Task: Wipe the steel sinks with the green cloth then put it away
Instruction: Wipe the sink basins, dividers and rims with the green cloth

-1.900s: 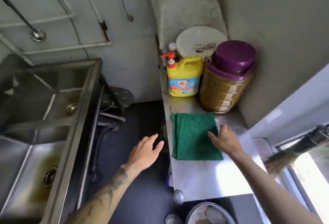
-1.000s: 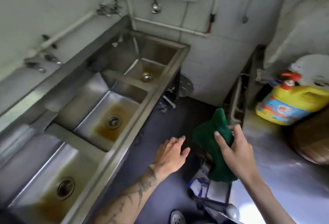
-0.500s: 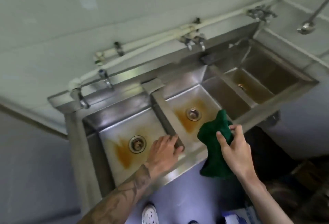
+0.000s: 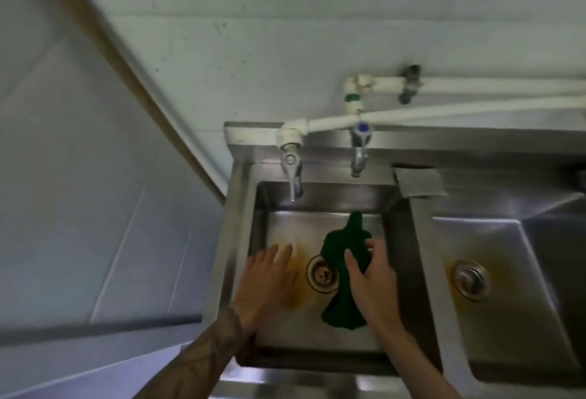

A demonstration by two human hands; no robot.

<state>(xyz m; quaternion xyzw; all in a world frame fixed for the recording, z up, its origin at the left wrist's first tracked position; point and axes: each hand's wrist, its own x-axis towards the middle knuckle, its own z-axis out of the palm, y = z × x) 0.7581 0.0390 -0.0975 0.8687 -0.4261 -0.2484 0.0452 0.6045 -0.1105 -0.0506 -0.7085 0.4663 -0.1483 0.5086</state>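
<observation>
Head view: gripping bunched green cloth (image 4: 341, 275) in right hand (image 4: 372, 278), thumb and fingers curled round it, long axis running near-to-far over left sink basin (image 4: 317, 332), just right of drain (image 4: 322, 276); holding left hand (image 4: 269, 278) flat and empty left of drain; facing taps (image 4: 293, 173) beyond.

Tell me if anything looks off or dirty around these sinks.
Yes: orange-brown staining spreads from the left sink's drain, and fainter staining sits beside the right sink's drain. A grey patch, seemingly tape, covers the back of the divider between them.
</observation>
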